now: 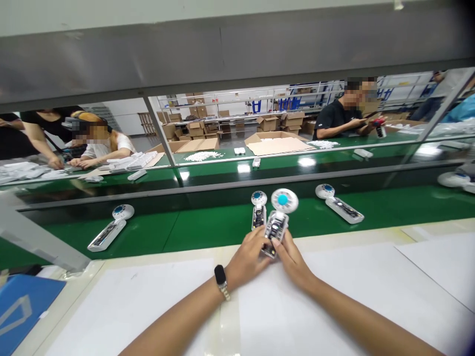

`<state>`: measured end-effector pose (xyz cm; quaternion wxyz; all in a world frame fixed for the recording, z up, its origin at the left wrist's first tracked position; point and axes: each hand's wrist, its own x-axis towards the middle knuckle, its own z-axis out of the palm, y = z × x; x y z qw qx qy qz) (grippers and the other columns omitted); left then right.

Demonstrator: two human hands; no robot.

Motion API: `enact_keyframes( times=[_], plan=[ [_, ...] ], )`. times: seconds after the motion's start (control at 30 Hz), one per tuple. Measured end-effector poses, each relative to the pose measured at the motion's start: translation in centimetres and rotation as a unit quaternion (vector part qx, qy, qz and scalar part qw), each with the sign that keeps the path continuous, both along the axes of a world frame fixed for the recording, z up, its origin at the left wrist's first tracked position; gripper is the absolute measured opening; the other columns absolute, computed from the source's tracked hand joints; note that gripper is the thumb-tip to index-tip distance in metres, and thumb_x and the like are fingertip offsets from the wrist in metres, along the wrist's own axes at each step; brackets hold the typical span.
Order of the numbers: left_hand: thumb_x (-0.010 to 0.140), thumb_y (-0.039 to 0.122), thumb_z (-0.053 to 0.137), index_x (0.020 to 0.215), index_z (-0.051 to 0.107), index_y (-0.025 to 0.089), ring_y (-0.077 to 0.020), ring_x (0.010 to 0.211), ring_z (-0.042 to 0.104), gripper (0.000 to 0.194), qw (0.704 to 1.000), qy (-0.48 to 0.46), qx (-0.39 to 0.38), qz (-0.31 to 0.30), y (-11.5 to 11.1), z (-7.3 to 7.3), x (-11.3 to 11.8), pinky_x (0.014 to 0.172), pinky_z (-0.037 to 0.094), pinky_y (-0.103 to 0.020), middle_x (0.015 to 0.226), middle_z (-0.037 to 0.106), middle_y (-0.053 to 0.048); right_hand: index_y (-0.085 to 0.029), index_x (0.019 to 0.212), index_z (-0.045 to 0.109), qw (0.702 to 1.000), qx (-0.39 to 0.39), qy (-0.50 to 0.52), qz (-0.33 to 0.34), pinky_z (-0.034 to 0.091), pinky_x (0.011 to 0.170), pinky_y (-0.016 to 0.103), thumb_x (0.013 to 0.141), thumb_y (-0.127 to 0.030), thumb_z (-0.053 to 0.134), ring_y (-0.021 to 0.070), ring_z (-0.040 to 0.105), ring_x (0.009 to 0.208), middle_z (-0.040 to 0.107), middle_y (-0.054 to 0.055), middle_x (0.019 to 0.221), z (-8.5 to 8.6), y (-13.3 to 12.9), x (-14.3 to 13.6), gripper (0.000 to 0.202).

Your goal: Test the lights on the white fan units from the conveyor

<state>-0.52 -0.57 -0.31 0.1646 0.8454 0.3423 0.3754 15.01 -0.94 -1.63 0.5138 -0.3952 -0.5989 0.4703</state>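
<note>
Your forearms (pixel 174 314) reach over the white sheets (pixel 345 287), and it's a two-handed grip: left hand (pixel 249 257) and right hand (pixel 296 261) both close around one white device (pixel 275 227), held up at their fingertips. Its round head (pixel 284 200) is on, but the casing gapes, circuitry bare, so it looks only part-built. Just beyond your hands, on the green belt (pixel 215 222), sits a second device (pixel 259 216); the left-hand device (pixel 107 235) and right-hand device (pixel 345 210), out to either side, look equally open.

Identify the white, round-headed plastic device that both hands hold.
It is the white, round-headed plastic device between the left hand and right hand; its lookalikes lie on the flat green belt.
</note>
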Motion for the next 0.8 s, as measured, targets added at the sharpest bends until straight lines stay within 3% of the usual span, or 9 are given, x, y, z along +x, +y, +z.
enact_keyframes(
  times=[0.07,0.17,0.33,0.47,0.57,0.63,0.8],
  plan=[
    [0.080,0.033,0.058,0.107,0.046,0.019,-0.0262,0.127,0.029,0.033,0.998,0.035,0.023,-0.049,-0.6,0.3,0.2,0.102,0.029,-0.044,0.132,0.040,-0.014,-0.021,0.127,0.033,0.998,0.006,-0.001,-0.057,0.031,0.100,0.039,0.086,-0.044,0.042,0.0230,0.043,0.116,0.049,0.008,0.123,0.0,-0.1,0.0,0.048],
    [0.082,0.036,0.055,0.115,0.040,0.020,-0.0251,0.123,0.036,0.040,0.999,0.013,-0.002,-0.031,-0.7,0.5,0.0,0.100,0.034,-0.042,0.132,0.039,-0.014,-0.020,0.121,0.040,0.997,-0.020,0.025,-0.068,0.036,0.094,0.037,0.081,-0.045,0.047,0.0238,0.048,0.110,0.053,0.008,0.117,0.1,0.1,0.0,0.047],
    [0.089,0.028,0.042,0.117,0.038,0.021,-0.0226,0.123,0.033,0.030,0.993,-0.079,-0.014,0.084,0.3,0.1,-0.4,0.099,0.034,-0.040,0.133,0.034,-0.012,-0.019,0.113,0.046,0.978,-0.168,0.126,0.014,0.049,0.073,0.037,0.067,-0.042,0.063,0.0251,0.062,0.084,0.064,0.006,0.094,0.9,0.4,0.1,0.055],
    [0.090,0.026,0.039,0.125,0.035,0.023,-0.0238,0.127,0.026,0.035,0.981,-0.110,-0.011,0.162,0.7,0.2,-0.5,0.100,0.033,-0.041,0.138,0.025,-0.010,-0.017,0.115,0.044,0.965,-0.215,0.130,0.081,0.051,0.060,0.034,0.069,-0.039,0.062,0.0196,0.064,0.063,0.066,0.002,0.071,1.2,-0.2,0.1,0.053],
    [0.089,0.025,0.037,0.127,0.035,0.024,-0.0246,0.128,0.025,0.037,0.982,-0.100,-0.003,0.158,0.5,0.3,-0.5,0.102,0.029,-0.042,0.141,0.018,-0.009,-0.017,0.117,0.044,0.965,-0.203,0.091,0.139,0.049,0.052,0.031,0.072,-0.042,0.059,0.0160,0.061,0.050,0.064,0.001,0.064,1.1,-0.8,-0.2,0.054],
    [0.089,0.024,0.037,0.126,0.038,0.024,-0.0248,0.128,0.024,0.037,0.985,-0.086,-0.003,0.150,0.4,0.4,-0.5,0.103,0.027,-0.042,0.143,0.015,-0.008,-0.018,0.118,0.044,0.965,-0.188,0.083,0.162,0.050,0.051,0.030,0.073,-0.044,0.059,0.0161,0.061,0.052,0.064,0.001,0.065,1.0,-1.1,-0.4,0.054],
    [0.089,0.025,0.039,0.129,0.037,0.025,-0.0264,0.130,0.019,0.040,0.985,-0.069,-0.012,0.156,0.6,0.4,-0.4,0.105,0.025,-0.042,0.145,0.010,-0.006,-0.019,0.112,0.047,0.963,-0.199,0.083,0.159,0.051,0.053,0.030,0.071,-0.044,0.061,0.0165,0.062,0.059,0.061,0.000,0.070,1.2,-1.2,-0.7,0.050]
  ],
)
